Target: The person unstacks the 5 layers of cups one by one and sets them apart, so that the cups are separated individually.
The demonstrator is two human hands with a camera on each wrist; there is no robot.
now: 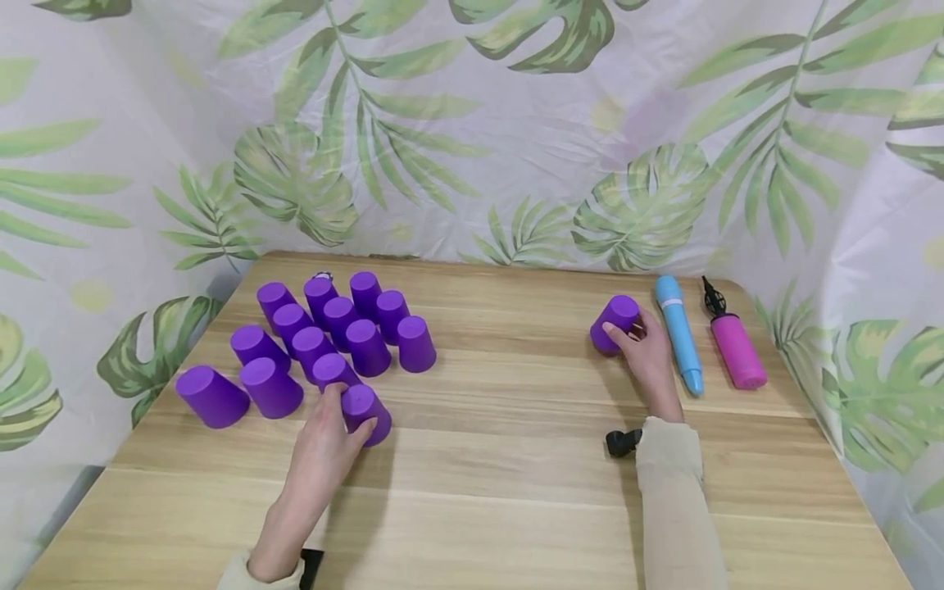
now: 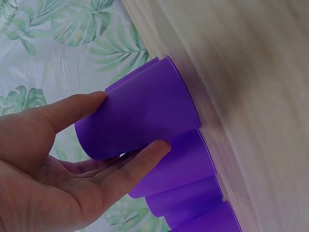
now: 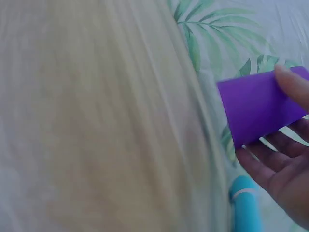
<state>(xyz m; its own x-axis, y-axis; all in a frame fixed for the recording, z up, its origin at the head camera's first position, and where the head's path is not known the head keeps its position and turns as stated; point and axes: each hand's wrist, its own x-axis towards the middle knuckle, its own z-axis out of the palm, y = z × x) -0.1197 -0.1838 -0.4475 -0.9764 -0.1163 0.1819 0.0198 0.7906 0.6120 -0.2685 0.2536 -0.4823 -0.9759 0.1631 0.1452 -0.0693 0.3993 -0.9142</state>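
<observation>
My left hand [image 1: 324, 438] grips an upside-down purple cup [image 1: 366, 416] at the near end of a group of like cups, thumb on one side and fingers on the other. In the left wrist view this cup [image 2: 140, 108] overlaps the neighbouring cups [image 2: 181, 164]. My right hand [image 1: 651, 356] holds another upside-down purple cup [image 1: 614, 326] at the right of the table, thumb across its front. In the right wrist view that cup [image 3: 263, 106] shows above the table's surface, with the fingers curled beneath it.
Several more upside-down purple cups [image 1: 339, 315] stand in slanted rows at the left. Right of my right hand lie a blue marker-shaped tube [image 1: 680, 336] and a pink hand pump [image 1: 737, 351] with a black nozzle. A leaf-patterned cloth [image 1: 531, 164] hangs behind the wooden table [image 1: 501, 459].
</observation>
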